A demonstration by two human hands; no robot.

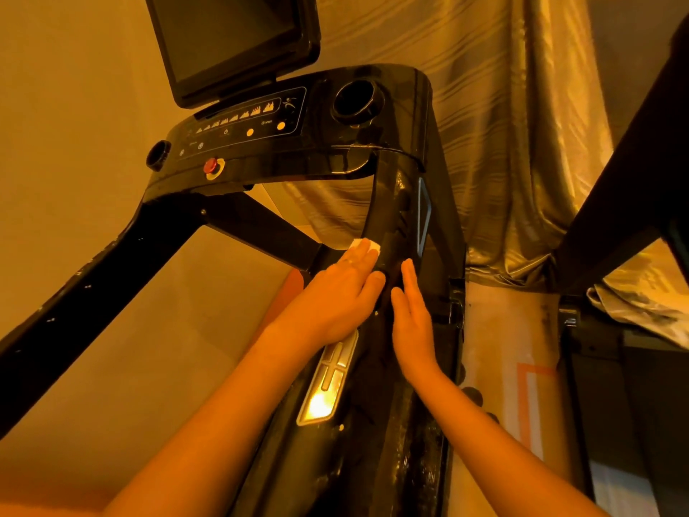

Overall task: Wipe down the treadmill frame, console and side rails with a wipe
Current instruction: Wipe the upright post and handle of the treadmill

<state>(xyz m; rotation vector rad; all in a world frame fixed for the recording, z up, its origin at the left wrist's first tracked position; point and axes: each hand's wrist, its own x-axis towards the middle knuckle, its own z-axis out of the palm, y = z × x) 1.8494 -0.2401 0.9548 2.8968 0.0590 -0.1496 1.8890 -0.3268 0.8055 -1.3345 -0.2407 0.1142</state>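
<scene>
Treadmill (pixel 261 169): pressing a white wipe (pixel 367 246) onto the right side rail (pixel 391 203) under the left hand (pixel 332 292), fingers straight; resting the right hand (pixel 412 322) flat just right, holding nothing.

The right side rail (pixel 391 218) is black plastic with a high gloss and streaky reflections. The console (pixel 261 158) has the same shiny black finish, and its screen (pixel 223 35) looks smooth and glassy. A grip plate (pixel 330 378) set into the rail is silvery metal, brightly reflective. The wipe (pixel 367 246) is white and matt, either paper or cloth. The left side rail (pixel 74 292) is black with pale flecks. The curtain (pixel 503 106) is lustrous, satin-like cloth, striped.
</scene>
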